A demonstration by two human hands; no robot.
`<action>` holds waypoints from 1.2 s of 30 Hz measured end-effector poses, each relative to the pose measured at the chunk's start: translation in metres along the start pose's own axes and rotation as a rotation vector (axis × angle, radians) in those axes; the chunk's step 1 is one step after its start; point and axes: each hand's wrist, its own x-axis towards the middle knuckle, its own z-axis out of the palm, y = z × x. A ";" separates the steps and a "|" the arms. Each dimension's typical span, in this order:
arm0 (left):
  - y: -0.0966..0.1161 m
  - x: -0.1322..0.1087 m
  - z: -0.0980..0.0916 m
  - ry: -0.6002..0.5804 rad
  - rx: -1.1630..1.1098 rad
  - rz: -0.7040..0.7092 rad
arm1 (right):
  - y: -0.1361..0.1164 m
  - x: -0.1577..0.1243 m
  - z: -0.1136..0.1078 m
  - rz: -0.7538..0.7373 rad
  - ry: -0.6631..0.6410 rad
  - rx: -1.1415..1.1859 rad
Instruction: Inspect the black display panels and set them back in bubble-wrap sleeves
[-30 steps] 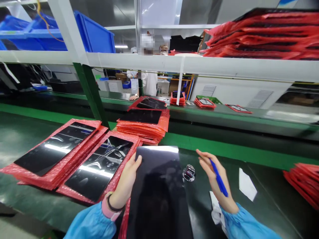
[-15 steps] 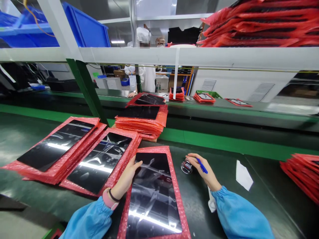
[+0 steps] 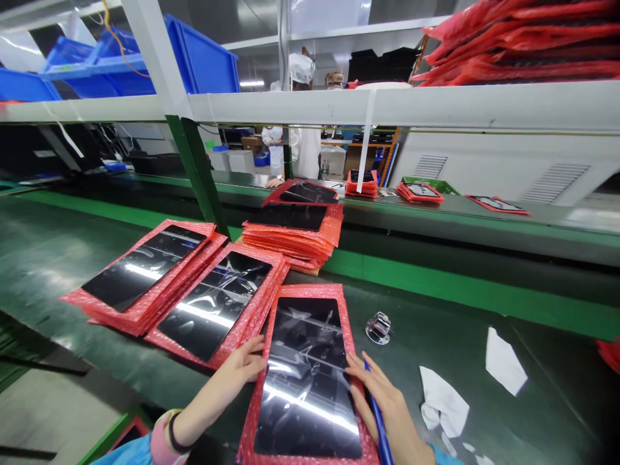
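The dark glossy panel [image 3: 307,381] lies flat on its red bubble sleeve at the near edge of the green bench [image 3: 460,310], right in front of the person, with a hand on each long side. The left hand [image 3: 245,361] lies flat, fingers loosely together on the sleeve's left border. The right hand [image 3: 382,403] is fanned out along the right border with a blue pen [image 3: 380,429] tucked between the fingers. It looks to me like a squaring-up or checking step. Any lift calls for an even hold on both borders and the pen tip kept off the glass. A small clear knob [image 3: 378,327] sits just beyond, white cloths [image 3: 443,403] to the right, more sleeved panels [image 3: 216,303] stacked to the left.
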 end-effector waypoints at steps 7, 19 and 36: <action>0.007 0.011 -0.003 -0.030 0.030 -0.066 | -0.003 -0.006 0.010 -0.132 -0.026 -0.038; 0.051 0.005 0.028 -0.083 0.010 0.148 | -0.006 -0.008 0.009 -0.115 0.028 0.007; 0.100 0.066 -0.141 0.188 0.136 0.289 | 0.005 -0.016 0.012 0.008 0.021 0.172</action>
